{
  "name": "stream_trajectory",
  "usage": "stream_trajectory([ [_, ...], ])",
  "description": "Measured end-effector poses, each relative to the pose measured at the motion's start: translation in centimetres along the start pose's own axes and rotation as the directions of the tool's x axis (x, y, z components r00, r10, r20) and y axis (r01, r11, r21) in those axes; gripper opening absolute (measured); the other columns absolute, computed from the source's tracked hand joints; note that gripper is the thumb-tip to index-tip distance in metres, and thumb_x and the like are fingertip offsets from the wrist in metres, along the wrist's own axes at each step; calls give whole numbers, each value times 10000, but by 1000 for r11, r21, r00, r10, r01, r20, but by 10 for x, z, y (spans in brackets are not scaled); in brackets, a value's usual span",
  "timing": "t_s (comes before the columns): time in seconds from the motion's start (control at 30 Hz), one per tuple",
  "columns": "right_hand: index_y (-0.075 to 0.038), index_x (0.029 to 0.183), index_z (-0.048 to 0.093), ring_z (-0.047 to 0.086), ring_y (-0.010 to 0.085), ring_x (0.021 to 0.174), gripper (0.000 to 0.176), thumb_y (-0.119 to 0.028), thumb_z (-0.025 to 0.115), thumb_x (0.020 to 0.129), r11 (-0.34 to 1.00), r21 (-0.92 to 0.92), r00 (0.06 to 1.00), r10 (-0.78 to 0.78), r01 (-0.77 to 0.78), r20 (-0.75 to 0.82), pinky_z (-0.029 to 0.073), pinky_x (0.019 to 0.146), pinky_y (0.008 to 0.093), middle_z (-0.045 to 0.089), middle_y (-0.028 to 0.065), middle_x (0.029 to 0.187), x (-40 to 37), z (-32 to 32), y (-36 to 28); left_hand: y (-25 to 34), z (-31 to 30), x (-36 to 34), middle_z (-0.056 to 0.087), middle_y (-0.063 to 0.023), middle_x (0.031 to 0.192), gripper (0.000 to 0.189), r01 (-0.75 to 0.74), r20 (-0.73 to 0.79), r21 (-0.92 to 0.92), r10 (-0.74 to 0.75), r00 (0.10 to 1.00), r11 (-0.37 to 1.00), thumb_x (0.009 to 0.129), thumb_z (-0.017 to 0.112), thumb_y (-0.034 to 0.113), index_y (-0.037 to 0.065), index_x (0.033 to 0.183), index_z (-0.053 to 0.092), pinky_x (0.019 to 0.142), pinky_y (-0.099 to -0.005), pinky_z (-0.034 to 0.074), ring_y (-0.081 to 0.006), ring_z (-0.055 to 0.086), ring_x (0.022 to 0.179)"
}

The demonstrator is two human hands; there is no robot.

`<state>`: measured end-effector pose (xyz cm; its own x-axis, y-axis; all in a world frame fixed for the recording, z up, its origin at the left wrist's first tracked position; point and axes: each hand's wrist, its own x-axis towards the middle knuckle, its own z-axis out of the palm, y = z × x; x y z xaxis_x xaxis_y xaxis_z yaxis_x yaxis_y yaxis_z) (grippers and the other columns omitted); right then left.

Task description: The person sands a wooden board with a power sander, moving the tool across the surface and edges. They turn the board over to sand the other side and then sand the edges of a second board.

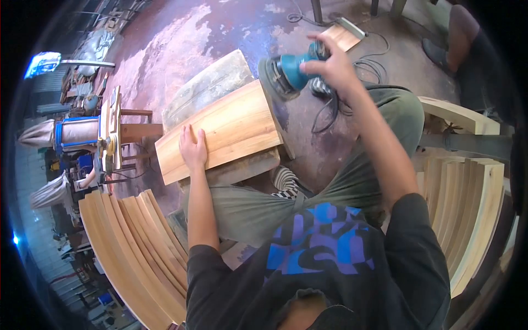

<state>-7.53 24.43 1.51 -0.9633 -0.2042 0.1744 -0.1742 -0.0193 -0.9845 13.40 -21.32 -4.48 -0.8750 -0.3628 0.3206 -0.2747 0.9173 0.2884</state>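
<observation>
A light wooden board [236, 125] lies aslant on a worn, dusty support [212, 80] in front of my knees. My left hand [193, 147] rests flat on the board's left part, fingers stretched out. In my right hand [331, 65] is a teal orbital sander [297, 70], gripped round its body. The sander is tilted, its round pad facing left, and it is raised off the board near the right end. Its dark cord hangs below my right hand.
Stacked wooden boards stand at my left [132, 236] and right [462, 203]. A cord [374, 69] coils on the floor near another wooden piece [342, 37]. Another person's foot [437, 55] is at upper right. Machines with cloth bags [80, 132] stand at far left.
</observation>
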Motion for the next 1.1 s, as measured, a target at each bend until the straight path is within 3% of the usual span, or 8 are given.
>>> stream_trajectory([
  [0.13,-123,1475,619,626,257,1304,787,-145,866,728,858,-440,963,-254,266,86,506,1081,376,667,138,1398,35,-37,-110,-4,-1,-3,534,-216,1584,623,97,-46,48,-95,994,994,1025,638,476,37,1467,614,1239,-493,338,-398,478,1470],
  [0.17,-73,1429,664,651,280,1297,664,-329,875,854,782,-623,963,173,-6,208,511,1085,371,685,199,1411,26,-43,-181,-4,-2,0,537,-213,1582,621,123,-44,46,-121,992,991,1029,628,487,42,1461,620,1241,-491,334,-393,472,1474],
  [0.27,-1,1277,726,669,303,1166,586,-349,874,829,656,-662,932,-272,362,239,510,1058,408,724,182,1251,40,-53,-221,-27,-3,6,540,-204,1582,626,252,-92,73,-245,965,965,1029,612,511,57,1459,626,1241,-504,328,-394,464,1481],
  [0.4,-17,1352,681,655,314,1174,620,-341,856,853,521,-833,980,-44,187,192,493,1081,434,706,188,1264,2,-68,-264,-59,-11,16,505,-170,1619,781,571,-160,239,-548,821,785,988,579,657,87,1522,580,1247,-508,321,-370,420,1518],
  [0.53,-125,1454,634,676,352,1249,790,-207,831,693,615,-652,859,-500,444,113,537,1062,441,690,162,1377,17,-92,-127,-106,-11,28,487,-149,1634,897,698,-241,301,-656,715,650,944,572,739,87,1560,540,1255,-504,313,-355,396,1535],
  [0.67,-67,1525,561,659,283,1259,882,-137,864,700,987,-158,998,-15,5,-65,515,1085,414,672,134,1386,-41,-71,-8,-141,-26,39,468,-151,1654,1064,739,-190,309,-723,664,598,863,590,835,71,1597,490,1264,-554,284,-378,390,1540],
  [0.83,-67,1525,560,625,227,1188,901,-99,891,688,870,237,890,453,-432,-42,508,1047,361,631,120,1310,-86,-48,44,-146,-39,44,473,-222,1636,1192,865,-124,198,-864,488,460,770,602,923,105,1625,457,1253,-601,276,-449,397,1529],
  [1.1,-80,1509,562,610,231,1158,862,-151,906,722,826,330,878,477,-457,21,514,1006,361,604,123,1328,-68,-32,81,-101,-18,44,548,-179,1579,994,794,-168,253,-783,598,552,868,594,843,124,1554,549,1220,-590,334,-422,457,1492],
])
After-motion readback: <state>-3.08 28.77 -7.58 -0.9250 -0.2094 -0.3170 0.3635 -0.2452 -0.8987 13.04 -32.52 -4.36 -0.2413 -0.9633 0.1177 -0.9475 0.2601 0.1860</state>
